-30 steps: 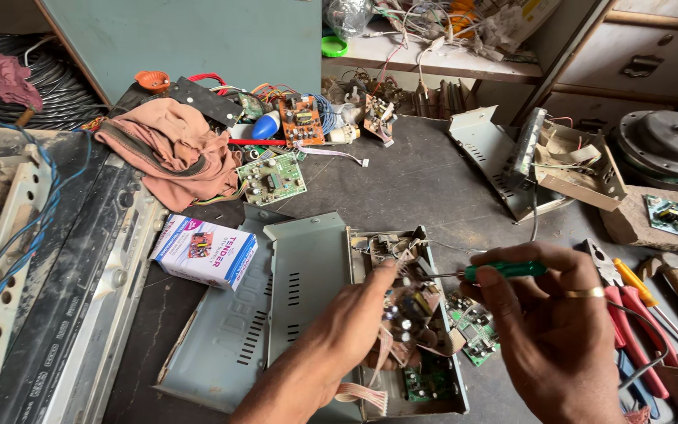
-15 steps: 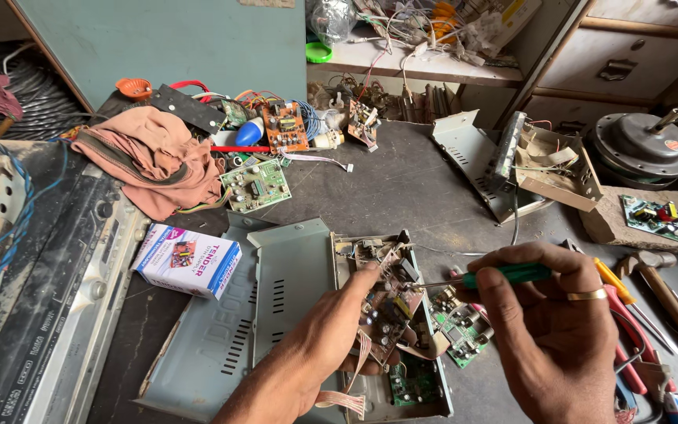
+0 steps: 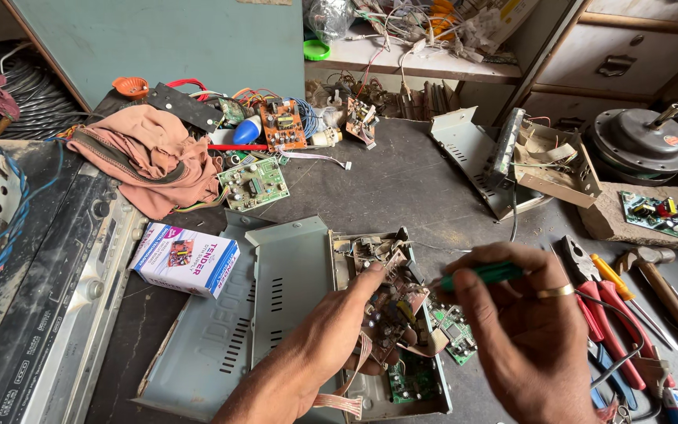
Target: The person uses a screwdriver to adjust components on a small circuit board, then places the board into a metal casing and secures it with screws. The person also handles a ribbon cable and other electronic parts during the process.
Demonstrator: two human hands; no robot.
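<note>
A: Head view, item one; where are your hands?

B: Your left hand (image 3: pixel 331 330) is closed under a brown circuit board (image 3: pixel 392 302), fingers curled round its lower edge, tilting it up out of the open grey metal chassis (image 3: pixel 292 306); your right hand (image 3: pixel 531 338) pinches a green-handled screwdriver (image 3: pixel 484 274) between thumb and forefinger, fingers closed on the handle, tip aimed at the board's upper edge; whether the tip touches the board cannot be told.

A: What could go wrong from here?

B: In my judgement, three faults; the tip may slip off and scratch a track or short two parts, because the board is held in one hand and not braced; the flat ribbon cable (image 3: pixel 347 392) trailing below may tear if you lift the board further; the small green board (image 3: pixel 455 334) lying just beside may be knocked by your right wrist.

A: The surface and the room?

B: A dark, dusty bench (image 3: pixel 402 188), crowded; a white and blue carton (image 3: pixel 186 259) lies left of the chassis; a pink-brown cloth (image 3: pixel 147 153) and loose boards sit behind; red-handled pliers (image 3: pixel 610 314) and a hammer (image 3: pixel 665 290) lie right; a motor (image 3: pixel 641 141) stands far right; a cluttered shelf (image 3: pixel 433 63) runs along the back.
</note>
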